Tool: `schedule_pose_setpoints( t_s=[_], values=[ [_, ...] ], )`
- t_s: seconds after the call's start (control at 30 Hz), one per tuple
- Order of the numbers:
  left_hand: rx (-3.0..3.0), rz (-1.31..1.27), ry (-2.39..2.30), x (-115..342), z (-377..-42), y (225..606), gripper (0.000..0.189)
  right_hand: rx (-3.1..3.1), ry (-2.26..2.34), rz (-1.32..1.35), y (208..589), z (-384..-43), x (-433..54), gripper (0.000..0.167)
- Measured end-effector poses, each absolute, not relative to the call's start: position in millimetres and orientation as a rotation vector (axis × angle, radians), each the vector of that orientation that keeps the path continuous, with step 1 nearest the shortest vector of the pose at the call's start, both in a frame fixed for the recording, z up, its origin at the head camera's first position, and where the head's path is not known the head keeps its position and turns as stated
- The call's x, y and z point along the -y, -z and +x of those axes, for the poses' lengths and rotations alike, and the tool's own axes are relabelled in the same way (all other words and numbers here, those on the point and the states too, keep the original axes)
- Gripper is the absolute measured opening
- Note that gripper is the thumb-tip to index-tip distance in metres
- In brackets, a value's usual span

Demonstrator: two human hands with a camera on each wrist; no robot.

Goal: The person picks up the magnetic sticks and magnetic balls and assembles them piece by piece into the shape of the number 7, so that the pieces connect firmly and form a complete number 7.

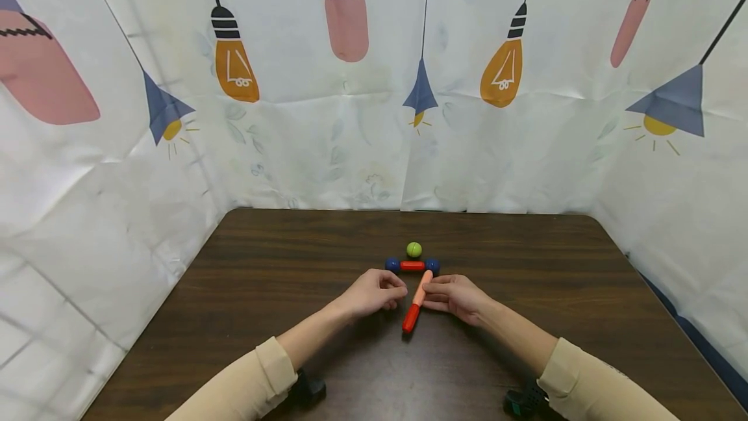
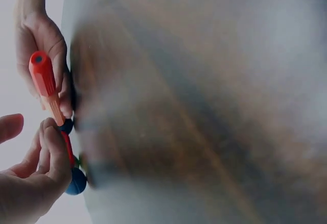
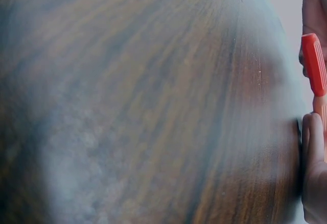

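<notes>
My right hand (image 1: 458,297) pinches the peach-coloured stick (image 1: 423,286). A red stick (image 1: 411,318) joins its near end, forming one slanted line. The peach stick's far end meets or overlaps the right blue ball (image 1: 432,265); I cannot tell whether they touch. That ball and a left blue ball (image 1: 393,266) cap another red stick (image 1: 412,266), like a small dumbbell. Just left of the peach stick is my left hand (image 1: 374,292), fingers loosely bent and holding nothing. In the left wrist view its thumb (image 2: 10,127) stands apart from the fingers (image 2: 48,137).
A light green ball (image 1: 413,249) sits just behind the dumbbell shape. Everything lies on a dark wood-grain table (image 1: 280,245). White curtains printed with lamps (image 1: 374,135) hang behind the table and at both sides.
</notes>
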State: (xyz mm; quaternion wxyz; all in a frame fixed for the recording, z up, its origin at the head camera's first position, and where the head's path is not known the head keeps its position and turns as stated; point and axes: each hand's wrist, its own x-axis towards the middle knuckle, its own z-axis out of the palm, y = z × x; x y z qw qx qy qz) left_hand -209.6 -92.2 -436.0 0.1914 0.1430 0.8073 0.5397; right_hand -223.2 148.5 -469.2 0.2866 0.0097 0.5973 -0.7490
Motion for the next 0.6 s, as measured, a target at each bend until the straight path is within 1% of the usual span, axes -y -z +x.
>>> schedule_pose_setpoints(
  t_s=[0.3,0.6],
  values=[
    [-2.438,0.396,-1.564,89.8,-228.4,431.6,0.018,-1.603,1.997,0.022,467.9,-222.2,-148.8,0.044],
    [-2.536,0.419,-1.622,89.8,-252.4,433.0,0.023,-1.588,1.995,0.026,467.4,-222.5,-149.1,0.046]
  ],
)
